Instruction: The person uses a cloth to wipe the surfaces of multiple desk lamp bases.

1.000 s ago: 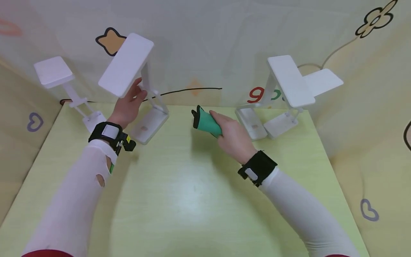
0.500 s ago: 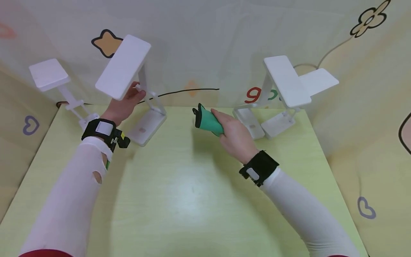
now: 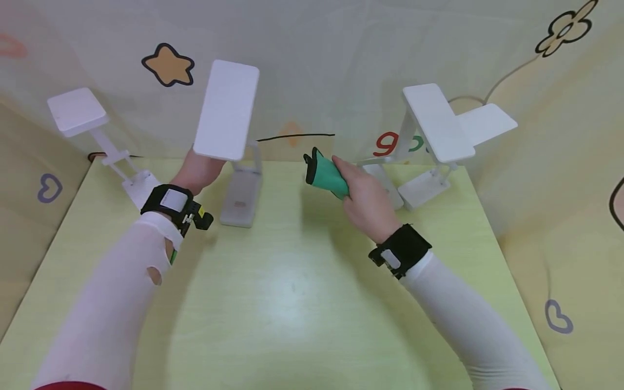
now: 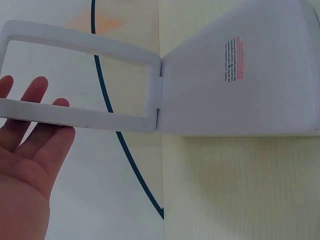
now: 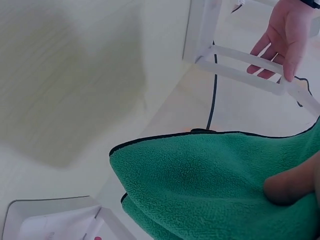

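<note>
A white folding desk lamp (image 3: 226,111) stands left of centre at the back of the table. My left hand (image 3: 202,172) grips one bar of its open frame stem (image 4: 107,119), fingers curled through the frame in the left wrist view. The lamp head partly hides this hand in the head view. The lamp's base (image 3: 242,200) appears at the table, its printed underside facing the left wrist camera. Above the table, my right hand (image 3: 368,203) holds a folded green towel (image 3: 327,174) with black edging, the thumb pressed on the cloth (image 5: 200,175).
Another white lamp (image 3: 80,111) stands at the back left. Two more lamps, a nearer one (image 3: 439,122) and a farther one (image 3: 487,129), stand close together at the back right. Patterned curtain (image 3: 331,65) borders the pale table (image 3: 292,303) behind and at both sides.
The gripped lamp has turned, its head and base swinging right to stand more upright in the head view. My right hand has shifted slightly right with the green towel.
</note>
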### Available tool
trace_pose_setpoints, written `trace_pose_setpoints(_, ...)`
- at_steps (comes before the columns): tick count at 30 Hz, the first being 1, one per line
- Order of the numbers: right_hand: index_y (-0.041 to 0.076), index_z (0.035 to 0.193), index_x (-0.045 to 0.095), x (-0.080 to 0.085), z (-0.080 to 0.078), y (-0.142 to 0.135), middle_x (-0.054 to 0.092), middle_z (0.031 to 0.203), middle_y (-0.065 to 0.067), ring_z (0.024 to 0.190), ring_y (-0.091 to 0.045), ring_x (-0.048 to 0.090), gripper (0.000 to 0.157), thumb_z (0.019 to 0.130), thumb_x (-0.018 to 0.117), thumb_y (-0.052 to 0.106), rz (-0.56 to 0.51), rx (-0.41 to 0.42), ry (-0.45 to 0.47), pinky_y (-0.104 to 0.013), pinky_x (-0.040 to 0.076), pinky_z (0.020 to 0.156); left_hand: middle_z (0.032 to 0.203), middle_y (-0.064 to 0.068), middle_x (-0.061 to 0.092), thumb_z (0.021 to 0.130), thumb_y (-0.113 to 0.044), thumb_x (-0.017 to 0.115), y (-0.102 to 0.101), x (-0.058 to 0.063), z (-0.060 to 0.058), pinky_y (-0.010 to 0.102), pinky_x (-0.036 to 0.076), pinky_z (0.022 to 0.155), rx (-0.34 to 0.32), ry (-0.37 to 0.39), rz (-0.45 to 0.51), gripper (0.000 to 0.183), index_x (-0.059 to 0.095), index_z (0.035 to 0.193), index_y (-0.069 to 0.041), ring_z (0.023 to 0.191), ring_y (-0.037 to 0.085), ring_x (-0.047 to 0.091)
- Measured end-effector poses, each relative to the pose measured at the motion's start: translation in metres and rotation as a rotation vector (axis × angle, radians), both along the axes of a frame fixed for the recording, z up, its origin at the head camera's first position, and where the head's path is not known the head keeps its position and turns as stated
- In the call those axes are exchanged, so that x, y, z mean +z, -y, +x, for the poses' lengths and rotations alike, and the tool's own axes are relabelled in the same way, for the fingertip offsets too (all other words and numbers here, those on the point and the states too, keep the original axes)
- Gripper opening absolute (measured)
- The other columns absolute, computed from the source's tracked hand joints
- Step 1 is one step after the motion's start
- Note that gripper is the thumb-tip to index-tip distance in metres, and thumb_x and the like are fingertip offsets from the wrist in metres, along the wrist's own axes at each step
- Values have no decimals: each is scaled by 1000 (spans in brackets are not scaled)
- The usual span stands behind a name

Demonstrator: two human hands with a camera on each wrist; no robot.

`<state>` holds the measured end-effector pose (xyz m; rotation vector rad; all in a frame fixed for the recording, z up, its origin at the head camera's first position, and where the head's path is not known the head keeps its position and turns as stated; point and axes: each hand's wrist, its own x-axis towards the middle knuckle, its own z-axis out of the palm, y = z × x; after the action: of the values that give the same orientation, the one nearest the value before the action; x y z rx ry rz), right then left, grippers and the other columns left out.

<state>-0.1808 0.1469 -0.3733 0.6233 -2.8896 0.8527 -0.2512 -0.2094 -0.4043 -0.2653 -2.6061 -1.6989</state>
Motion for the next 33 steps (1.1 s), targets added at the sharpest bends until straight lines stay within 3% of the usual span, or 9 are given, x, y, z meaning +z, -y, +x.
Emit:
trace_pose_setpoints(3,5,164,43,3,-1,1,54,157,-18,131,-37,59,71,95,48,-13,10,-6,-11,-52,49,110,129,19,62,112,-14,54,-6,1,3,37,39,87,27,-71,-145,33,60,139,2,107,28,51)
trace_pose_setpoints(9,8,164,43,5,-1,4,53,159,-17,132,-37,59,71,95,49,-10,45,-26,-27,-53,51,107,133,20,70,110,-11,53,-20,-3,5,39,39,81,36,-95,-126,34,66,139,0,102,30,54)
trace_pose_setpoints(15,7,163,45,4,1,22,52,160,-16,136,-36,58,68,98,62,-6,151,9,-79,-51,50,111,139,21,67,111,-9,49,-30,-2,7,44,46,89,27,-95,-167,37,64,142,2,113,32,61)
trace_pose_setpoints(19,1,159,48,-18,10,60,55,156,-19,136,-36,60,70,93,67,-11,196,132,-141,-47,51,110,143,23,65,114,-9,43,-28,-6,5,51,48,106,-16,-157,-222,38,62,145,2,132,34,59)
trace_pose_setpoints(24,1,156,52,-59,33,110,54,155,-24,141,-41,54,58,99,58,-7,406,328,-148,-49,48,113,139,28,62,112,2,37,-26,-6,3,52,48,104,-99,-242,-354,39,56,145,7,124,39,60)
trace_pose_setpoints(27,3,156,54,-74,41,124,53,156,-23,145,-44,50,50,106,56,0,540,364,-138,-51,46,115,136,30,62,109,7,37,-27,-6,1,51,48,103,-131,-259,-413,40,55,144,9,124,40,60)
trace_pose_setpoints(33,6,153,58,-78,26,134,55,155,-21,143,-42,51,48,105,57,-1,551,408,-152,-47,46,115,133,31,63,109,7,42,-25,-6,3,52,48,106,-132,-244,-428,37,56,143,10,126,42,60)
